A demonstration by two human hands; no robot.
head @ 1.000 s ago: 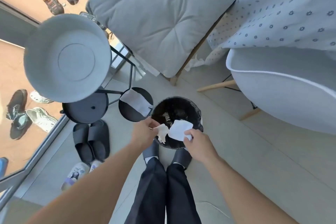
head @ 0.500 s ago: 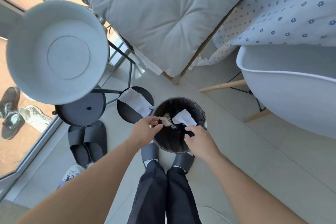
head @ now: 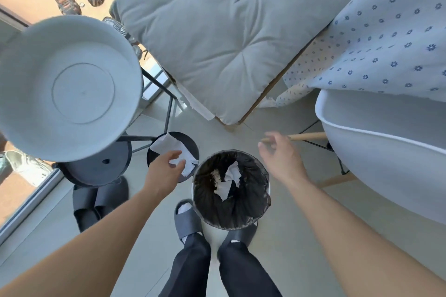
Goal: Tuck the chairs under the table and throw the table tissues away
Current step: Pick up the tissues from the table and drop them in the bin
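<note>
Both grips open – tissues [head: 226, 179] binned

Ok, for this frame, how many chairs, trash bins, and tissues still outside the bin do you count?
Chairs: 2, the cushioned chair and the white shell chair
Trash bins: 1, the black-lined bin
Tissues outside the bin: 1, the tissue on the black round shelf
Total: 4
</note>
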